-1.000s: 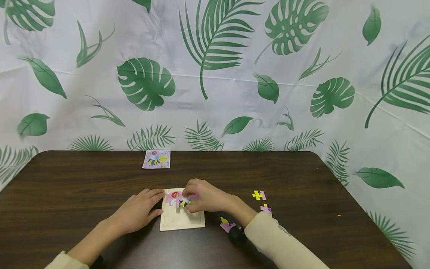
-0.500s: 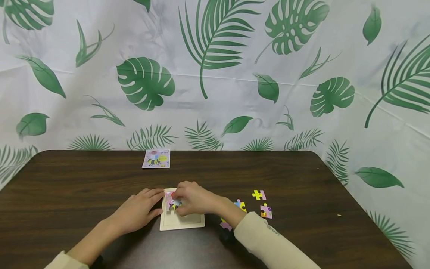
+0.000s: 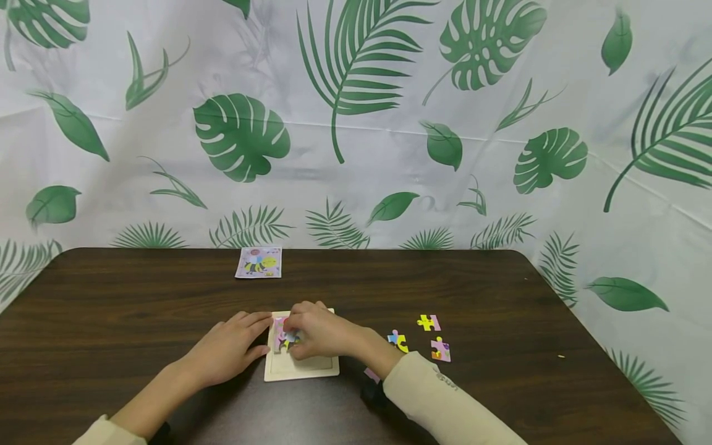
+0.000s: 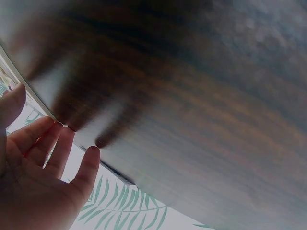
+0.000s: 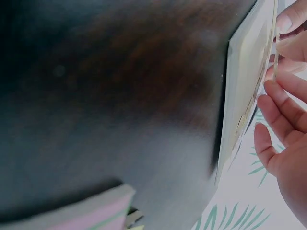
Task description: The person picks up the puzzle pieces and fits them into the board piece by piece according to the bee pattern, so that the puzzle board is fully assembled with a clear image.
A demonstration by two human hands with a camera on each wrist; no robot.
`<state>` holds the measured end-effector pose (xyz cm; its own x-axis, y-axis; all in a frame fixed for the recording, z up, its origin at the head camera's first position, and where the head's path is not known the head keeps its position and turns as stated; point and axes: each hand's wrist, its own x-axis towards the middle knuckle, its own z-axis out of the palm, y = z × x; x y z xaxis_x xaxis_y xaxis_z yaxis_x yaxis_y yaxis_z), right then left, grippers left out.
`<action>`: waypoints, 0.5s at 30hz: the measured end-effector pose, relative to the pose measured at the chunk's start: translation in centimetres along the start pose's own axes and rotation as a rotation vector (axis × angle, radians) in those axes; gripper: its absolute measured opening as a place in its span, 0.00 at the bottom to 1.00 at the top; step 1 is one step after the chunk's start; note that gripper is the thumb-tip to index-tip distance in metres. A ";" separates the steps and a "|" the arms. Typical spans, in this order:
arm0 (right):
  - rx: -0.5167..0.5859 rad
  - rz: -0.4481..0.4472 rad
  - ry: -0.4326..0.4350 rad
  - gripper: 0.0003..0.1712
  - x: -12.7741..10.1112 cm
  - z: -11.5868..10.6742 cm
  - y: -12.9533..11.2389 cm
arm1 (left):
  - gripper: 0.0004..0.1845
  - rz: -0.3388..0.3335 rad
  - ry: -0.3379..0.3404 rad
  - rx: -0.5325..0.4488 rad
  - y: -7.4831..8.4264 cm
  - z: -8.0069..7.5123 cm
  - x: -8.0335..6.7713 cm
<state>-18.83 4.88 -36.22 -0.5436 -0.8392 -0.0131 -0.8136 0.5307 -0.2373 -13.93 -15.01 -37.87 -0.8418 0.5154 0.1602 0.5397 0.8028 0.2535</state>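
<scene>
In the head view a shallow wooden puzzle tray (image 3: 300, 373) lies on the table. My left hand (image 3: 230, 349) rests on the table at the tray's left side, its fingers extended and its fingertips at the tray's edge. My right hand (image 3: 322, 332) is over the tray, pinching a jigsaw piece (image 3: 289, 341) with bee artwork near the upper left of the recess. Seen edge-on in the right wrist view, the piece (image 5: 277, 60) stands between thumb and fingers. Pink puzzle artwork shows beside it, partly covered by the right hand. The left wrist view has the left hand's fingers (image 4: 62, 148) stretched out.
Loose jigsaw pieces lie to the right: a yellow and pink one (image 3: 428, 322), a pink one (image 3: 440, 350) and a blue and yellow one (image 3: 397, 340). Another is partly behind the right sleeve (image 3: 439, 395). A bee picture card (image 3: 259, 263) lies near the table's far edge.
My right hand has moved left across the tray with the jigsaw piece, then lowered slightly. More loose pieces show beside the right forearm. The left hand has stayed in place.
</scene>
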 end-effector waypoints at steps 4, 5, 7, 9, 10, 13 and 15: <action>-0.008 0.005 -0.009 0.17 0.0 0.0 -0.1 | 0.23 0.001 0.002 -0.004 -0.1 0.0 0.0; -0.009 0.006 -0.011 0.17 0.0 0.0 -0.1 | 0.23 0.001 0.002 -0.005 -0.1 0.1 0.0; -0.010 0.007 -0.014 0.17 0.0 0.0 -0.1 | 0.23 -0.001 0.000 -0.006 -0.1 0.0 0.0; -0.015 0.004 -0.014 0.16 0.1 0.1 -0.1 | 0.24 -0.001 -0.001 -0.005 -0.1 0.0 0.0; -0.017 0.002 -0.014 0.16 0.1 0.1 0.0 | 0.24 0.000 -0.001 -0.004 -0.1 0.1 0.0; -0.023 -0.005 -0.012 0.16 0.1 0.2 0.0 | 0.24 0.003 0.000 -0.002 -0.1 0.1 0.0; -0.026 -0.008 -0.012 0.16 0.1 0.2 0.1 | 0.24 0.005 0.003 -0.002 -0.1 0.1 0.0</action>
<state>-18.90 4.82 -36.45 -0.5346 -0.8448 -0.0228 -0.8231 0.5266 -0.2125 -13.93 -15.04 -37.98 -0.8393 0.5184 0.1638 0.5436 0.7998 0.2546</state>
